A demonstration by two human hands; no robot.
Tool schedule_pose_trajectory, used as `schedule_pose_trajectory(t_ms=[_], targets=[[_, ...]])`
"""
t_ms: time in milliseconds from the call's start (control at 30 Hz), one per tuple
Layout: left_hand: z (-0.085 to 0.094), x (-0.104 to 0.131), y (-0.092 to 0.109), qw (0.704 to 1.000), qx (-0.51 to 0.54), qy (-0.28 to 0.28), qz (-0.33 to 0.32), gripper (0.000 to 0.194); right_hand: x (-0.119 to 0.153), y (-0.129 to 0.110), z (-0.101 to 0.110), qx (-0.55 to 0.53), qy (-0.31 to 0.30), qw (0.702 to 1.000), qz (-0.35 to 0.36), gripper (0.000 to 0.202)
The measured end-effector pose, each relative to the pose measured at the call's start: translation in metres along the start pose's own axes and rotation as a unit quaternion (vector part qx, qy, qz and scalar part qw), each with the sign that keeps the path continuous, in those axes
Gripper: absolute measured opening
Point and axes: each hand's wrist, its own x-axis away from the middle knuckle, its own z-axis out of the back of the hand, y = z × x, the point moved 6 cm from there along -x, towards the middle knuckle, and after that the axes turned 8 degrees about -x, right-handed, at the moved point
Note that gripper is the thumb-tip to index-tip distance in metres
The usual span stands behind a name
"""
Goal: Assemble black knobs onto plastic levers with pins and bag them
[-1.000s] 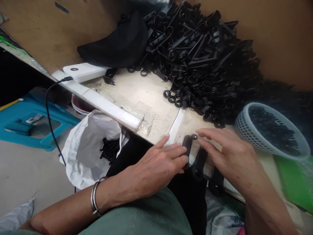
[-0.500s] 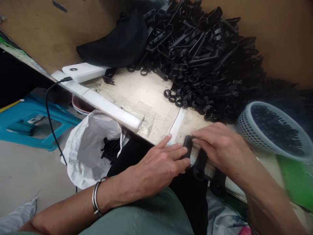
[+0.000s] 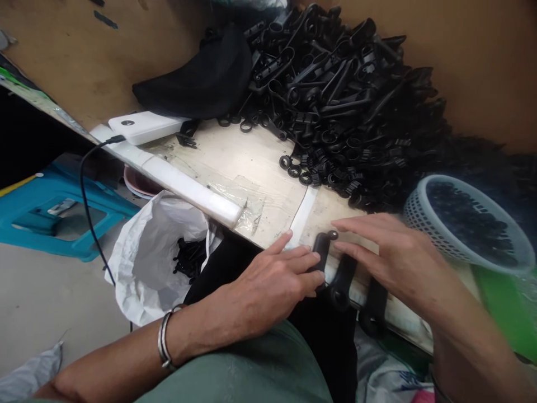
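My left hand (image 3: 279, 277) rests at the table's front edge, its fingers against a black plastic part (image 3: 322, 251) with a small rounded knob (image 3: 333, 235) at its top end. Just right of that knob is my right hand (image 3: 377, 243), thumb and index finger apart with nothing between them. A second black part (image 3: 343, 282) and a third (image 3: 374, 305) lie along the edge, below my right hand. The underside of the first part is hidden by my left fingers.
A large heap of black parts (image 3: 335, 106) covers the back of the table (image 3: 268, 162). On the right stands a pale basket (image 3: 436, 235) of small black pieces. Left are a white power bank (image 3: 145, 127) with cable, a white sack (image 3: 138, 268) and a blue stool (image 3: 84, 235).
My right thumb and index finger have come off the end of the black part and spread apart, baring the knob. My left hand has hardly moved.
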Motion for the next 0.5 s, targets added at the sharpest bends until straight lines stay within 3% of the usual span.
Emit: schedule_pose_trajectory(t_ms=[133, 500], targets=[[-0.0001, 0.0006, 0.0005, 1.000, -0.022, 0.007, -0.003, 0.019, -0.0023, -0.0042, 0.0044, -0.011, 0.026, 1.000, 0.001, 0.016], [0.0049, 0.0015, 0.0025, 0.997, -0.067, 0.029, -0.009, 0.017, 0.0000, -0.0007, 0.0045, -0.039, 0.042, 0.998, -0.010, 0.015]])
